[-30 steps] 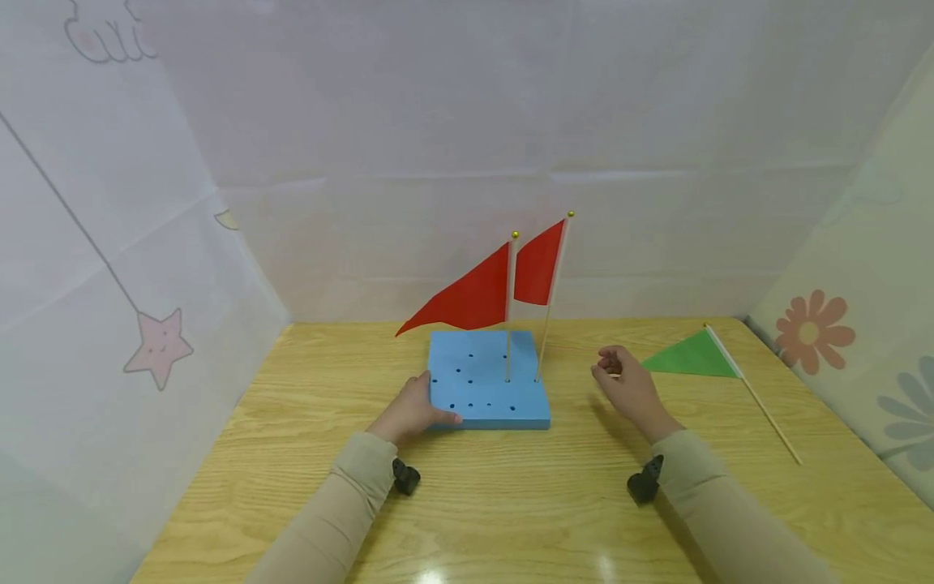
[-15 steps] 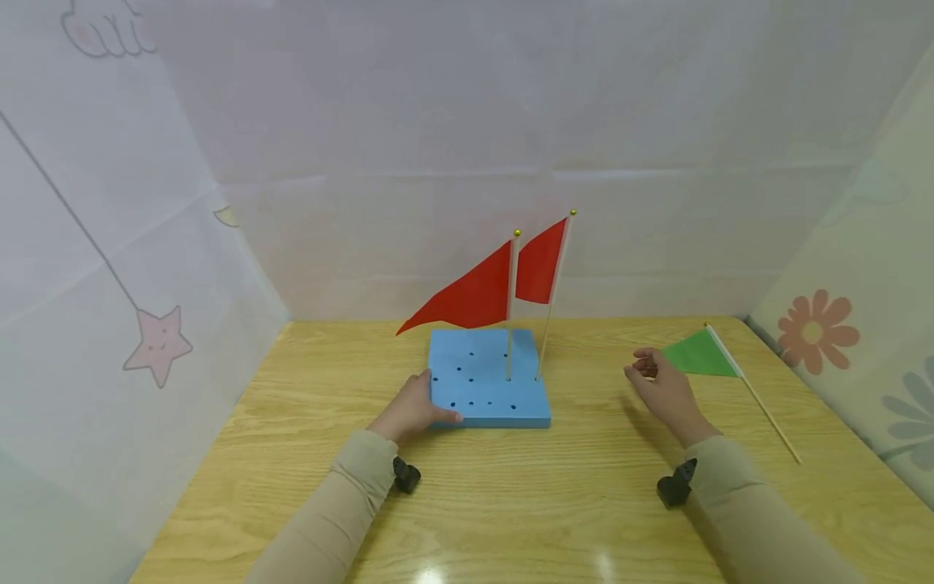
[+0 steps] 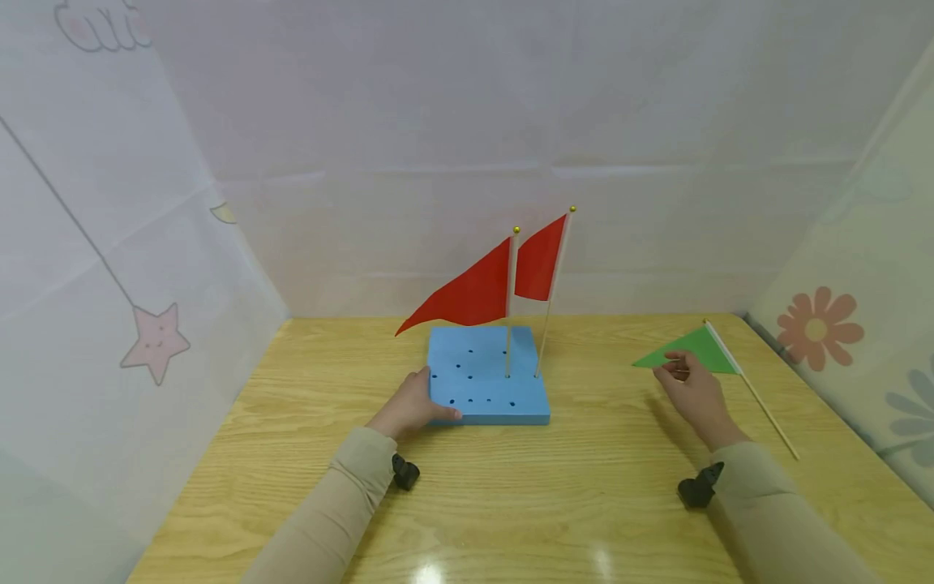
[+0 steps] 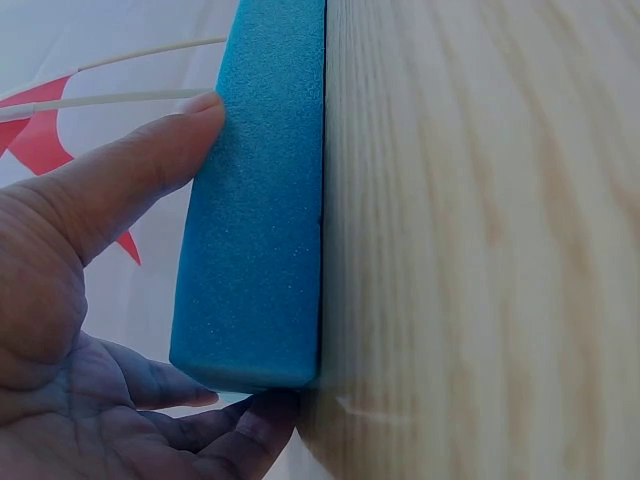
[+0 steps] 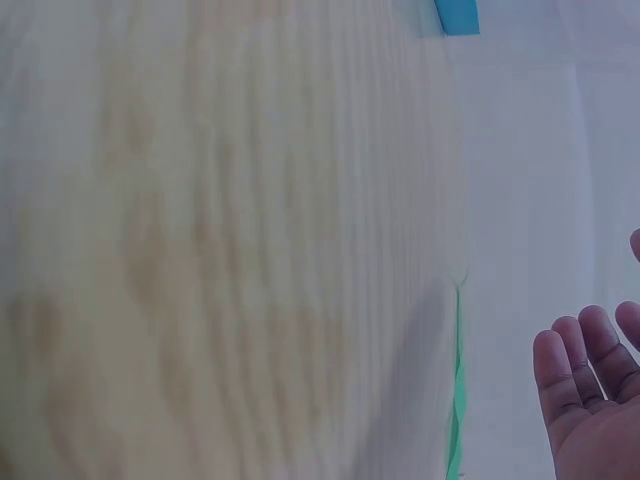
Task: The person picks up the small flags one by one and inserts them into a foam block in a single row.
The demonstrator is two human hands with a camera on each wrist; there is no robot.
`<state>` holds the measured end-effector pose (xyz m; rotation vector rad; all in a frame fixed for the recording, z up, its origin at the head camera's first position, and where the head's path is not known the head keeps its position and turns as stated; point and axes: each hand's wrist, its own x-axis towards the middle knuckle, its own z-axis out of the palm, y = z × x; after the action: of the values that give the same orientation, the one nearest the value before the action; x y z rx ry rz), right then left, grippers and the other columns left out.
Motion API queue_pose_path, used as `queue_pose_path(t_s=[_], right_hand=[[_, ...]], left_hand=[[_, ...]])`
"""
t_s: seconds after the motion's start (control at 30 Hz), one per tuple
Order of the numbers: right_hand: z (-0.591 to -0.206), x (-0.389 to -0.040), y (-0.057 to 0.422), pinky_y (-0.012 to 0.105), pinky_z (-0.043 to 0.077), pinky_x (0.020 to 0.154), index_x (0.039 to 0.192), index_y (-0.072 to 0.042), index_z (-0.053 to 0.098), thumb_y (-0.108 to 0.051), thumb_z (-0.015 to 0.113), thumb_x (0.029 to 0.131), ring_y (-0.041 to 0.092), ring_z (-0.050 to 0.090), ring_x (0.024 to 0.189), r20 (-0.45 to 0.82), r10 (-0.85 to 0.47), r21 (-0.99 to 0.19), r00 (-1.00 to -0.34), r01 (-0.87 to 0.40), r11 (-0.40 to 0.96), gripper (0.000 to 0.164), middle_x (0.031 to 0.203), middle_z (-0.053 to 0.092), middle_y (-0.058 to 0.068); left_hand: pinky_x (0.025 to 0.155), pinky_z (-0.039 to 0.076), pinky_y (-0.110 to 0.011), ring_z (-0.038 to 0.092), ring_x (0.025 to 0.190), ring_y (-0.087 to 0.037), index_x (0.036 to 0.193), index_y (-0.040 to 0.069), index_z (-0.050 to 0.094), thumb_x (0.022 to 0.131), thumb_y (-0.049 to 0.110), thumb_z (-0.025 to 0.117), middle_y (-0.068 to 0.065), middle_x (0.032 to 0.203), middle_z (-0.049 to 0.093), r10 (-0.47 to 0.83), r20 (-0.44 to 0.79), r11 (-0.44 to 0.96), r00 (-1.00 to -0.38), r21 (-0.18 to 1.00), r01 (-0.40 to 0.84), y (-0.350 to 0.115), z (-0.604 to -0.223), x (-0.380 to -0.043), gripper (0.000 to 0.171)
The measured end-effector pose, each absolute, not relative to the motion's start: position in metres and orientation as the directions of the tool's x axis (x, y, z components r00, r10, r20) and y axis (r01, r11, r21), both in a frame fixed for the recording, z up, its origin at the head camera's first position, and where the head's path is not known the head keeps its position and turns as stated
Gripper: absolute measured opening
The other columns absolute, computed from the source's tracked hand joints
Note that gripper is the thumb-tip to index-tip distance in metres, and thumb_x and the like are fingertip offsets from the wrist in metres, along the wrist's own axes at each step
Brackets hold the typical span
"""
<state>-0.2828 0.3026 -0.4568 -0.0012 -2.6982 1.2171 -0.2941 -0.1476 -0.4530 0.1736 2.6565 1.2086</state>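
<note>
A blue foam block [image 3: 485, 389] with several small holes in its top lies on the table. Two red pennant flags, a nearer flag [image 3: 474, 288] and a farther flag [image 3: 540, 259], stand in its right-hand holes on thin sticks with gold tips. My left hand [image 3: 411, 405] holds the block's front left corner. Its thumb [image 4: 165, 145] lies on the upper front edge, and the fingers bend along the left side. Over the green pennant flag [image 3: 693, 345], lying at the right, my right hand [image 3: 696, 397] hovers with loosely bent fingers and nothing in it.
The wood-grain table [image 3: 584, 478] ends at a pale cloth backdrop [image 3: 409, 203] behind and at both sides. The green flag's stick [image 3: 769, 418] points toward the front right. A dark camera [image 3: 700, 487] sits on the right wrist.
My right hand has moved right, away from the blue block, and now overlaps the green flag in the head view. The left hand stays on the block.
</note>
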Motion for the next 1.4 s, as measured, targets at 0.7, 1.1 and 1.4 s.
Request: queue_pose_path(t_s=[0.7, 1.1, 1.4], right_hand=[[-0.464, -0.267, 0.363, 0.048, 0.051, 0.078, 0.142, 0.016, 0.04, -0.028, 0.051, 0.109, 0.053, 0.052, 0.117, 0.191, 0.15, -0.65, -0.97, -0.01, 0.76, 0.056, 0.126, 0.053, 0.035], [-0.462, -0.259, 0.38, 0.064, 0.048, 0.082, 0.139, 0.019, 0.038, -0.024, 0.052, 0.108, 0.057, 0.053, 0.113, 0.179, 0.165, -0.592, -0.97, 0.028, 0.805, 0.055, 0.126, 0.051, 0.042], [-0.46, -0.255, 0.392, 0.063, 0.048, 0.082, 0.138, 0.02, 0.038, -0.022, 0.052, 0.107, 0.058, 0.052, 0.112, 0.159, 0.185, -0.589, -0.97, 0.057, 0.806, 0.054, 0.126, 0.05, 0.043]], left_hand=[[0.112, 0.038, -0.053, 0.045, 0.133, -0.038, 0.158, -0.008, 0.025, 0.081, 0.026, 0.092, -0.028, 0.153, 0.038, 0.19, -0.147, 0.654, -0.971, 0.756, 0.013, -0.147, -0.454, -0.296, 0.108], [0.113, 0.037, -0.052, 0.044, 0.134, -0.038, 0.158, -0.009, 0.025, 0.081, 0.025, 0.091, -0.028, 0.154, 0.038, 0.192, -0.15, 0.655, -0.97, 0.756, 0.013, -0.147, -0.454, -0.294, 0.108], [0.114, 0.037, -0.052, 0.044, 0.135, -0.038, 0.159, -0.009, 0.025, 0.082, 0.026, 0.091, -0.028, 0.155, 0.037, 0.188, -0.154, 0.659, -0.97, 0.752, 0.008, -0.147, -0.455, -0.295, 0.107]])
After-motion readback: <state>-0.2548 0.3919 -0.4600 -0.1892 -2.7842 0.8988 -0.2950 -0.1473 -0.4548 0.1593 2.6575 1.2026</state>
